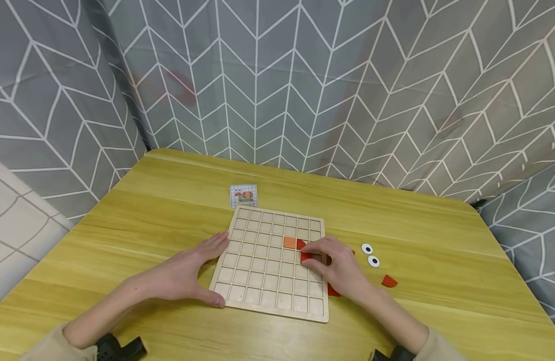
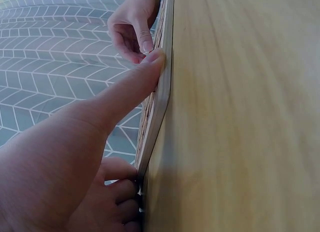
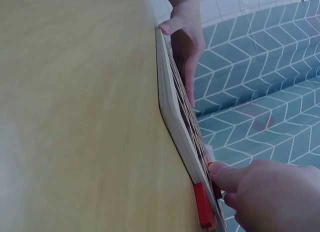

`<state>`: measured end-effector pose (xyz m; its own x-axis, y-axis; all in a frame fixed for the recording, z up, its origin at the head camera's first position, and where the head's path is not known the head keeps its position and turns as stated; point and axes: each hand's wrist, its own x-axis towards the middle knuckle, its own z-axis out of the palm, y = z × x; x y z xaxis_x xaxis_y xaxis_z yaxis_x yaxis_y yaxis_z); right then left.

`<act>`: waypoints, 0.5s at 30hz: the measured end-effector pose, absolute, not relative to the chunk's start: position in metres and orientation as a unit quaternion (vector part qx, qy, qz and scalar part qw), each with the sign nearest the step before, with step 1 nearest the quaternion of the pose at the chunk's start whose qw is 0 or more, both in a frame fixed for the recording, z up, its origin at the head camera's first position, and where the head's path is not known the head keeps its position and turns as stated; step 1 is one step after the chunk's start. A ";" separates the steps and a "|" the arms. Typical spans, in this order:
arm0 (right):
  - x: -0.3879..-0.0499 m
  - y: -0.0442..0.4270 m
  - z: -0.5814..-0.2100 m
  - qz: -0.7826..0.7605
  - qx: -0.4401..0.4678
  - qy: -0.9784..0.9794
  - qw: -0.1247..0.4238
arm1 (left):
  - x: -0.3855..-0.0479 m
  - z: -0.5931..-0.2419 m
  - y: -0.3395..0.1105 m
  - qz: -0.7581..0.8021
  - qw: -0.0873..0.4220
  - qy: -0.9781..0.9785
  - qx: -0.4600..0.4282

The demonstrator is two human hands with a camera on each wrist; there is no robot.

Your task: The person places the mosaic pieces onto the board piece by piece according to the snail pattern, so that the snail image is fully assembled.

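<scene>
A wooden grid board (image 1: 268,260) lies on the table. My left hand (image 1: 182,273) spans its left edge, thumb at the near corner and straight fingers along the side; the left wrist view shows the thumb (image 2: 130,89) on the rim. My right hand (image 1: 342,265) is over the board's right side, thumb and fingertips pinching a red piece (image 1: 305,256). In the right wrist view that hand (image 3: 270,194) holds red at the board's edge. An orange square (image 1: 289,242) sits in a cell, with another red piece (image 1: 300,244) beside it on the right.
A small pattern card (image 1: 243,195) lies behind the board. To the right are two googly eyes (image 1: 367,248) and a red quarter-round piece (image 1: 389,281). More red pieces (image 1: 333,291) lie partly hidden beside the board's right edge. A patterned curtain (image 1: 277,85) hangs behind the table.
</scene>
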<state>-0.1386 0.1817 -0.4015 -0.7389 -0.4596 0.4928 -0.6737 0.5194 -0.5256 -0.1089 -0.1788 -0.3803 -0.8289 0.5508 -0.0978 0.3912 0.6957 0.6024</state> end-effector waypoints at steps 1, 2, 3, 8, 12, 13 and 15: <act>-0.139 0.181 -0.402 0.363 0.333 -0.858 0.148 | -0.109 -0.380 -0.179 0.292 0.137 0.911 0.258; -0.139 0.181 -0.402 0.363 0.337 -0.856 0.149 | -0.109 -0.380 -0.179 0.292 0.139 0.911 0.256; -0.140 0.181 -0.403 0.364 0.339 -0.855 0.148 | -0.109 -0.380 -0.179 0.291 0.138 0.911 0.256; -0.140 0.179 -0.403 0.367 0.348 -0.850 0.144 | -0.110 -0.381 -0.179 0.287 0.142 0.914 0.250; -0.139 0.178 -0.403 0.370 0.348 -0.851 0.135 | -0.110 -0.381 -0.179 0.287 0.144 0.914 0.247; -0.139 0.178 -0.403 0.370 0.348 -0.851 0.134 | -0.110 -0.382 -0.179 0.287 0.144 0.914 0.248; -0.139 0.177 -0.403 0.367 0.349 -0.852 0.134 | -0.111 -0.383 -0.178 0.286 0.143 0.915 0.248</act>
